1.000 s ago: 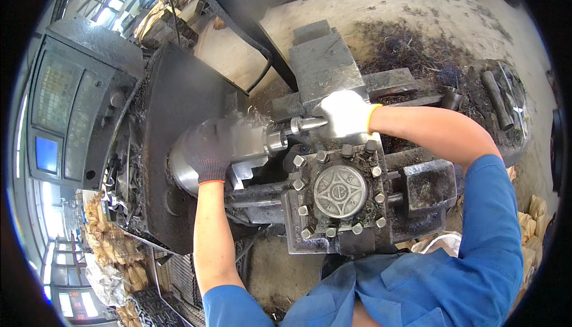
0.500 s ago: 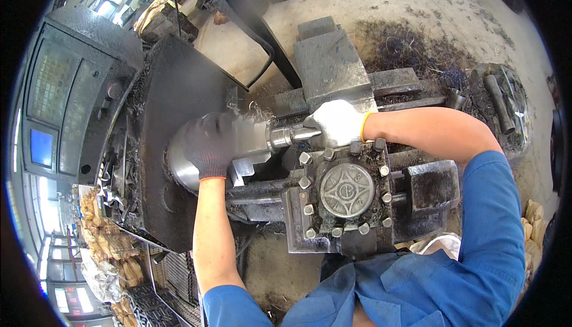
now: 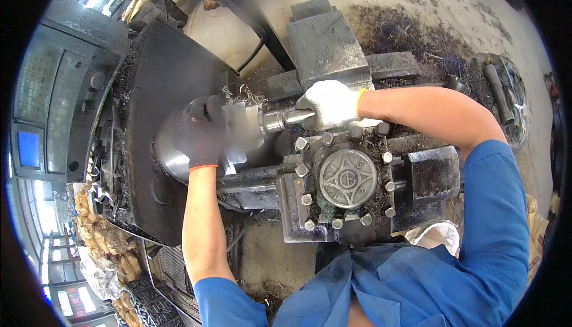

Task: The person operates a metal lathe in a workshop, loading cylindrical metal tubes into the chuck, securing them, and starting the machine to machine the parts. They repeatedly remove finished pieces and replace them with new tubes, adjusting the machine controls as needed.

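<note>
My left hand [image 3: 202, 129], in a dark glove with an orange cuff, lies against the steel lathe chuck [image 3: 171, 155]. Its fingers are dark and smeared, so their grip is unclear. Out of the chuck jaws [image 3: 243, 125] sticks a short, shiny stepped metal shaft [image 3: 274, 121], pointing right. Around its narrower right end closes my right hand [image 3: 332, 105], in a white glove with a yellow cuff. The square tool post [image 3: 348, 178], ringed with several bolts, stands just nearer to me than the right hand.
A dark metal guard [image 3: 173, 83] and a control panel with a blue screen [image 3: 28, 149] rise at left. Curled metal chips [image 3: 247, 96] hang behind the chuck; more chips [image 3: 411, 35] cover the floor beyond. Tools lie in a tray [image 3: 499, 95] at right.
The whole view has shifted slightly, with the machine sitting a little higher in the picture. Both hands keep their places, left at the chuck and right at the shaft's end.
</note>
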The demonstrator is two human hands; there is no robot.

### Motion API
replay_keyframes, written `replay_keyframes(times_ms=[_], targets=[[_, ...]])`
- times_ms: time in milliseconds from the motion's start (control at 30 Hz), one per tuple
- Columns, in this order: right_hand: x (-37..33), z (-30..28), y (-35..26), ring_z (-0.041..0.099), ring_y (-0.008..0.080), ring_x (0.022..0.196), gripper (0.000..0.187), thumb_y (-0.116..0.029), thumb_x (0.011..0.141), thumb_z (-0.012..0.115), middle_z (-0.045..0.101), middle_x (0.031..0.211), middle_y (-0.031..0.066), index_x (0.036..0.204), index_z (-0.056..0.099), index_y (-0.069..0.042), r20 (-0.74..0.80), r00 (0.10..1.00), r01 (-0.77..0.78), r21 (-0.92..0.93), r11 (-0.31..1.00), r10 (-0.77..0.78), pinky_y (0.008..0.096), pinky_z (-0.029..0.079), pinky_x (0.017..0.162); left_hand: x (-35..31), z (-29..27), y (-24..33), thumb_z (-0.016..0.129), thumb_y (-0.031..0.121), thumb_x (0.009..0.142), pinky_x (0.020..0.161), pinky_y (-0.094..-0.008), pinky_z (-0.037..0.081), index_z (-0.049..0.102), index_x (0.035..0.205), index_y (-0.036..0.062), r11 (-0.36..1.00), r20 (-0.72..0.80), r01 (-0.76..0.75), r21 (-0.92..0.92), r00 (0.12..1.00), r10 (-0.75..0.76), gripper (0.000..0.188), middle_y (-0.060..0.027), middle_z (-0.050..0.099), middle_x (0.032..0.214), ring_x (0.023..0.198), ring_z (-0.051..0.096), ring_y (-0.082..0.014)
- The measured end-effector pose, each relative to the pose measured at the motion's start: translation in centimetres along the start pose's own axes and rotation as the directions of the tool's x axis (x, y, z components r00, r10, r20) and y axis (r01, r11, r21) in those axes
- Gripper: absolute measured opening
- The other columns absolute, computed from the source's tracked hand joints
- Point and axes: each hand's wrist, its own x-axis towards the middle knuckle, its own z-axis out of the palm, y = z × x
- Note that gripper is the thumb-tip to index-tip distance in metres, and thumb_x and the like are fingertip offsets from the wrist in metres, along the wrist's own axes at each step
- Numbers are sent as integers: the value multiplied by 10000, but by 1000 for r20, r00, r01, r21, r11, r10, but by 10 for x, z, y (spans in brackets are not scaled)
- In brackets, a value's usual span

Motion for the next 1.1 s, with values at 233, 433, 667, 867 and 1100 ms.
replay_keyframes(times_ms=[233, 433, 667, 867, 1100], targets=[[7, 1, 3, 737, 441, 907, 312, -296, 775, 761, 766, 916, 214, 1001, 804, -85, -11, 1000, -8, -13, 1000, 8, 532, 578, 811, -2, 6, -5, 669, 369, 950, 826, -479, 562, 811, 852, 146, 1000, 35, 24, 19, 999, -24, 282, -99, 793, 918, 874, 730, -351], [4, -1, 4, 738, 443, 899, 325, -268, 731, 752, 762, 899, 216, 993, 806, -84, 3, 1000, -25, 19, 1000, 25, 533, 579, 809, -2, 9, -9, 659, 380, 984, 808, -523, 572, 844, 949, 113, 1000, 80, 19, 1, 997, -19, 327, -160, 799, 952, 887, 751, -399], [7, 2, 5, 739, 436, 890, 327, -307, 752, 750, 764, 908, 207, 994, 801, -92, -5, 1000, 8, -21, 1000, -8, 528, 581, 791, -2, 12, -6, 684, 358, 926, 773, -505, 565, 793, 828, 136, 1000, -24, 4, 22, 1000, -3, 266, -109, 780, 871, 844, 721, -356], [4, 4, 1, 744, 432, 917, 346, -341, 763, 760, 773, 944, 212, 1010, 811, -104, -68, 997, 18, -24, 1000, -19, 527, 584, 816, -1, 8, -13, 657, 308, 946, 749, -516, 552, 792, 843, 134, 994, -63, -100, 45, 993, 103, 244, -106, 767, 832, 802, 717, -370], [-4, 2, 8, 740, 436, 918, 339, -346, 791, 747, 770, 937, 206, 1035, 803, -117, -43, 998, 44, 49, 998, -42, 517, 585, 818, -6, 14, -22, 640, 318, 976, 816, -518, 538, 758, 868, 107, 988, 16, -156, -7, 988, 156, 264, -141, 765, 892, 853, 716, -371]])
